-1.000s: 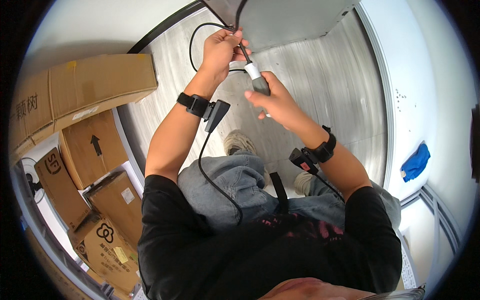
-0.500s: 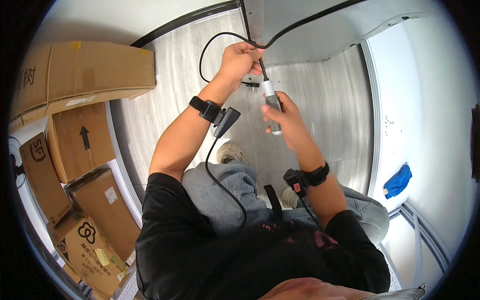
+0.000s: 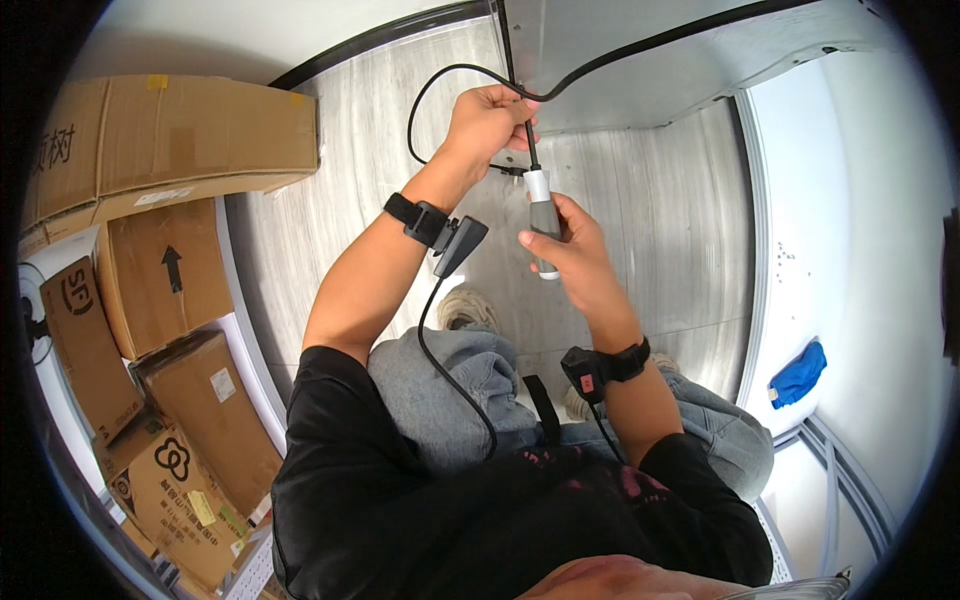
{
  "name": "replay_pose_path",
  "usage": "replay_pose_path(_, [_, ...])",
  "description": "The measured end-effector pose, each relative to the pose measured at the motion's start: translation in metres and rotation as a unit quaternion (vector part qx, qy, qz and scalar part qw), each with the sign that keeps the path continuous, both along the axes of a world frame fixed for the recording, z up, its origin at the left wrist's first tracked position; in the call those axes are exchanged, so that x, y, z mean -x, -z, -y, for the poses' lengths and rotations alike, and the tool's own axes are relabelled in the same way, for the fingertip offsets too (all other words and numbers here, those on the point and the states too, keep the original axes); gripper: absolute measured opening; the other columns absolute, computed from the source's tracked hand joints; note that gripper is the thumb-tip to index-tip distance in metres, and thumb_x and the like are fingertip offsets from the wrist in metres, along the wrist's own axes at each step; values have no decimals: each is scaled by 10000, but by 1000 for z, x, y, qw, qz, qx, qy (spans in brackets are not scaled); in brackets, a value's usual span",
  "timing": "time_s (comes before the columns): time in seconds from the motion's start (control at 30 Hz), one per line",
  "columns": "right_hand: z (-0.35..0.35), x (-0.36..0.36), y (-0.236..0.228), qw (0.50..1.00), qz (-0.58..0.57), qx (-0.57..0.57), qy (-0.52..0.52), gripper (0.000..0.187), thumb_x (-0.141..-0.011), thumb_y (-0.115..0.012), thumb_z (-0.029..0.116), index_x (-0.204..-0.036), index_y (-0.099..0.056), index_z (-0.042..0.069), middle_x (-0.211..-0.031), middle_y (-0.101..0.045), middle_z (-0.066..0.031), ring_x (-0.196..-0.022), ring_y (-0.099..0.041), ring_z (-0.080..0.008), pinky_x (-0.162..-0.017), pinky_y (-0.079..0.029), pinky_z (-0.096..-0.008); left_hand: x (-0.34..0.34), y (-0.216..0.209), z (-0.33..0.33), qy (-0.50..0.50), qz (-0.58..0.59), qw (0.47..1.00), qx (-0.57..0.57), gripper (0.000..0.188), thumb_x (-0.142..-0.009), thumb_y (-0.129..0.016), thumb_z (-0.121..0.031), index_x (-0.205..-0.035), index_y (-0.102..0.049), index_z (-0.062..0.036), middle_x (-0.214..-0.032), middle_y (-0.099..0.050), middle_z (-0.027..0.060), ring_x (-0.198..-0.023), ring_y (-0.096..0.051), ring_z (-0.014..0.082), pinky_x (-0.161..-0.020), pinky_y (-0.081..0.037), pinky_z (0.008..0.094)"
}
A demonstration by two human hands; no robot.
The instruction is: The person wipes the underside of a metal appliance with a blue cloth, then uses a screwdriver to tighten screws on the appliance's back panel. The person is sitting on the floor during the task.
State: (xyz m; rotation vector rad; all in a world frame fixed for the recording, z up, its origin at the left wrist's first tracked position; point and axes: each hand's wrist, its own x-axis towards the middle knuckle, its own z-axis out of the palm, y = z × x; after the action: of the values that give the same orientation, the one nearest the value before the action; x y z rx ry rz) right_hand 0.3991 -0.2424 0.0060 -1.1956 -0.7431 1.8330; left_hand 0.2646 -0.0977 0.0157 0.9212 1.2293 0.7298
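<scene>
A screwdriver (image 3: pixel 543 220) with a grey and white handle points away from me, its dark shaft reaching the lower edge of a grey metal panel (image 3: pixel 620 90). My right hand (image 3: pixel 577 250) is closed around the handle, thumb lying on top. At the far end of the shaft, my left hand (image 3: pixel 487 125) has its fingers closed about the shaft near the tip. The tip itself is hidden by those fingers and by a black cable (image 3: pixel 600 72) crossing over them. Below the left fingers, the plug (image 3: pixel 513 172) of a black cord hangs near the floor.
Several cardboard boxes (image 3: pixel 215 130) are stacked at the left. Pale wood-look floor (image 3: pixel 670 220) lies below the panel. A blue cloth-like item (image 3: pixel 798 375) rests on the white surface at the right. Wrist-worn devices (image 3: pixel 455 240) trail black cables over my lap.
My right hand's thumb and fingers have shifted slightly on the screwdriver handle and are less blurred. My left hand stays at the shaft. The whole view has moved a little.
</scene>
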Motion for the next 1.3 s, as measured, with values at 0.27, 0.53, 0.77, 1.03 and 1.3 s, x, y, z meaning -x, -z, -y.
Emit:
replay_pose_path(0.27, [-6,-14,-11,980,-176,84,49,533,-831,-647,74,-1299,-404,0,-976,-592,-116,-810,-625,-178,-579,-551,-339,-2,-2,2,-27,38,999,14,108,-887,-625,-109,-877,-582,-11,-769,-643,77,-625,-643,149,-538,-525,251])
replay_pose_path(0.53, [-1,-7,4,998,36,-50,9,471,-842,-659,119,-1252,-466,-10,-962,-582,-73,-843,-570,-137,-656,-496,-291,2,1,-1,16,-36,999,-9,192,-864,-673,-155,-920,-591,8,-773,-641,84,-628,-649,147,-545,-537,243])
replay_pose_path(0.77, [-2,-19,2,975,-212,71,18,495,-879,-600,202,-1291,-422,-7,-939,-597,-82,-777,-597,-147,-609,-511,-300,0,3,0,-4,16,1000,10,176,-882,-642,-134,-965,-599,15,-823,-659,104,-660,-665,164,-580,-555,253])
replay_pose_path(1.03, [1,-9,9,992,97,-82,13,567,-817,-663,100,-1308,-403,-16,-958,-595,-93,-807,-591,-145,-641,-516,-310,1,-2,0,26,-56,998,-7,160,-879,-645,-118,-967,-601,8,-814,-655,94,-663,-667,164,-575,-554,246])
replay_pose_path(1.3, [-5,-21,-4,955,-275,105,34,545,-833,-648,101,-1310,-407,-4,-989,-593,-120,-888,-621,-206,-680,-541,-380,1,0,1,1,10,1000,8,149,-876,-639,-92,-966,-601,20,-813,-651,96,-666,-665,165,-571,-555,250])
